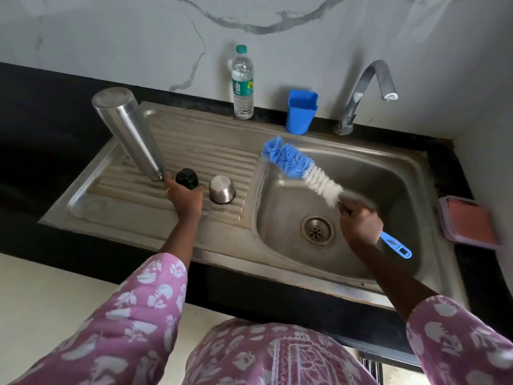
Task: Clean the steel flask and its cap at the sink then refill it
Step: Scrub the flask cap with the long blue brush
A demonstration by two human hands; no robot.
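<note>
Steel flask upended on the drainboard, brush held over the basin.

The steel sink [236, 245] has a ribbed drainboard [125, 209] on the left and a basin [388, 173] on the right. The steel flask [130, 134], a tall plain cylinder with a shiny brushed skin, stands uncapped and mouth-down on the ribs, its flat base uppermost. The bottle brush [299, 169], blue bristles at the tip and white below, slants over the basin. The right hand [361, 226] is curled tight round its blue handle just under the bristles. The left hand [184, 200] wraps its fingers round the black cap [187, 177], just beside the flask's mouth. The steel cup lid [222, 188] sits upside down on the ribs, near that hand.
</note>
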